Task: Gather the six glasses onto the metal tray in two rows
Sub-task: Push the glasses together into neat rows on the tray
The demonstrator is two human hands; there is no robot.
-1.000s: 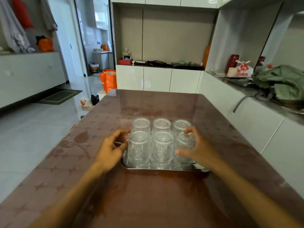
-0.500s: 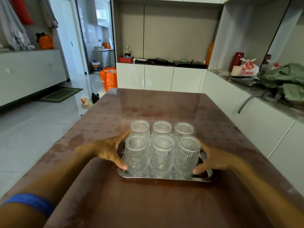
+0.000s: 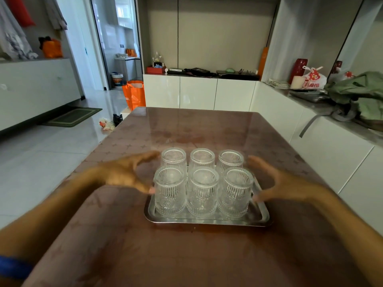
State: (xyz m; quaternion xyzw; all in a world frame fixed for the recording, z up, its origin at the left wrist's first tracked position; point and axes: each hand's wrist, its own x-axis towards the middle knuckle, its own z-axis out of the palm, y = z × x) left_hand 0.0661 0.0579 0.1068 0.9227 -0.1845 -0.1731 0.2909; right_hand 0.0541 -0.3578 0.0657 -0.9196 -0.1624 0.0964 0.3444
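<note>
Draw your left hand (image 3: 124, 175) and right hand (image 3: 284, 181) clear without clipping a rim; both are spread open, blurred, holding nothing, flanking the glasses (image 3: 202, 191). All six ribbed, clear glasses stand mouth-down on the tray (image 3: 207, 221) in two rows of three; judged complete.

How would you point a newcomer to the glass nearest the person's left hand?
Start at the brown table and find the metal tray near its front edge, holding six ribbed glasses in two rows of three. Take the row closer to the camera; the front-left glass is its leftmost one. Unlike its neighbours, it has the left hand's blurred fingertips right beside it.
</note>
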